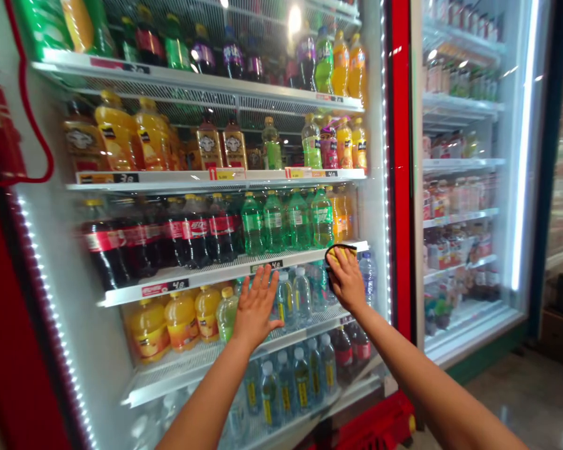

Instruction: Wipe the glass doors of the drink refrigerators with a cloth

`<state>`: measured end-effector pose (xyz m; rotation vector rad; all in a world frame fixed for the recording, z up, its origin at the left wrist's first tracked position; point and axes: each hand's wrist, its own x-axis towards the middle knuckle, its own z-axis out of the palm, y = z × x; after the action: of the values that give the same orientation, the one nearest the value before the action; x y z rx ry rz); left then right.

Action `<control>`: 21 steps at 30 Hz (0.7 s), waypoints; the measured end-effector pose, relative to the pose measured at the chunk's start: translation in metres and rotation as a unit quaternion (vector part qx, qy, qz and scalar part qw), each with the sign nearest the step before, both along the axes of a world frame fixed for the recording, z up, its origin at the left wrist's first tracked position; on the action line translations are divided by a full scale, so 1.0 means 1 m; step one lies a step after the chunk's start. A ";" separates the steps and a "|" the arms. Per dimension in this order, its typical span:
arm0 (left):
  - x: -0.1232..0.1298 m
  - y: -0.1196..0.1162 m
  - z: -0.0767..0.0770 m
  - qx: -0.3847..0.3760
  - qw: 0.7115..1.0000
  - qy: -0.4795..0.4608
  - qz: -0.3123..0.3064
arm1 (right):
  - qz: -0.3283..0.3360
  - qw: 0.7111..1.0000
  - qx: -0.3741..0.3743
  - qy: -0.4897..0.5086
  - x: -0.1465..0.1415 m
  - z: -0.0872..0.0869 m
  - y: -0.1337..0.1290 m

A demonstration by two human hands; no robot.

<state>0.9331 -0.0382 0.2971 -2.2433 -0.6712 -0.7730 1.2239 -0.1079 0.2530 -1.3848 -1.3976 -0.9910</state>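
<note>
Before me stands a drinks fridge with a glass door and a red frame [403,187]. My left hand [258,307] lies flat towards the glass with its fingers spread, holding nothing. Behind it show the shelf edge with price tags and several clear water bottles [302,297]. My right hand [347,281] presses a yellow cloth with a black edge [341,251] on the glass, near the right end of the same shelf. Part of the cloth is hidden under the fingers and palm.
Cola bottles [197,228] and green soda bottles [273,219] stand on the middle shelf, orange juice bottles [150,328] below. At the left hangs a red cord [25,94]. A second lit fridge [464,250] stands to the right, over a grey floor [535,394].
</note>
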 end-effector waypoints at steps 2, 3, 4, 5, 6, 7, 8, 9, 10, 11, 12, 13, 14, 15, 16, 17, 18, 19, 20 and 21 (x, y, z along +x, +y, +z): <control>0.000 0.001 0.000 0.002 1.000 -0.004 -0.007 | -0.017 0.996 0.036 0.074 0.017 -0.005 0.000; 0.000 0.002 0.000 0.003 1.000 -0.006 -0.011 | -0.028 0.992 0.053 0.110 0.021 -0.014 -0.001; 0.001 0.002 0.001 0.003 1.000 -0.008 -0.014 | -0.040 0.987 0.065 0.139 0.022 -0.027 -0.002; 0.001 0.003 0.001 0.003 1.000 -0.009 -0.018 | -0.050 0.984 0.071 0.157 0.022 -0.039 -0.004; 0.001 0.003 0.001 0.003 1.000 -0.009 -0.021 | -0.056 0.983 0.068 0.160 0.020 -0.050 -0.006; 0.001 0.003 0.001 0.002 1.000 -0.009 -0.023 | -0.055 0.986 0.057 0.149 0.018 -0.057 -0.007; 0.001 0.004 0.002 0.001 1.000 -0.008 -0.025 | -0.049 0.990 0.039 0.127 0.018 -0.058 -0.008; 0.001 0.004 0.002 0.001 1.000 -0.008 -0.027 | -0.039 0.994 0.019 0.100 0.020 -0.054 -0.008; 0.002 0.004 0.002 0.002 1.000 -0.008 -0.028 | -0.028 0.997 0.005 0.078 0.025 -0.047 -0.007; 0.002 0.004 0.002 0.002 1.000 -0.009 -0.029 | -0.021 0.997 -0.001 0.068 0.033 -0.037 -0.006; 0.002 0.005 0.002 0.003 0.999 -0.010 -0.031 | -0.019 0.997 0.002 0.071 0.043 -0.027 -0.005; 0.002 0.005 0.002 0.003 0.999 -0.012 -0.034 | -0.021 0.996 0.014 0.088 0.053 -0.019 -0.004; 0.002 0.005 0.002 0.002 0.999 -0.013 -0.036 | -0.028 0.992 0.032 0.118 0.063 -0.015 -0.003; 0.002 0.005 0.002 0.001 0.999 -0.013 -0.039 | -0.039 0.985 0.054 0.158 0.071 -0.016 -0.002; 0.002 0.006 0.003 -0.001 0.999 -0.014 -0.041 | -0.053 0.975 0.075 0.201 0.077 -0.022 -0.002; 0.003 0.006 0.003 -0.003 0.999 -0.014 -0.042 | -0.066 0.964 0.093 0.242 0.079 -0.031 -0.002; 0.003 0.006 0.003 -0.006 0.999 -0.014 -0.043 | -0.078 0.952 0.105 0.275 0.080 -0.042 -0.002; 0.003 0.007 0.003 -0.008 0.999 -0.014 -0.043 | -0.087 0.944 0.110 0.298 0.079 -0.051 -0.003; 0.003 0.007 0.003 -0.010 0.999 -0.014 -0.043 | -0.092 0.942 0.106 0.306 0.078 -0.057 -0.004; 0.003 0.007 0.003 -0.011 0.999 -0.013 -0.044 | -0.092 0.945 0.096 0.300 0.078 -0.058 -0.005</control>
<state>0.9364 -0.0311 0.2997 -2.2985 -0.5990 -0.8441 1.3019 -0.1128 0.1945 -1.5183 -0.7114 -0.7069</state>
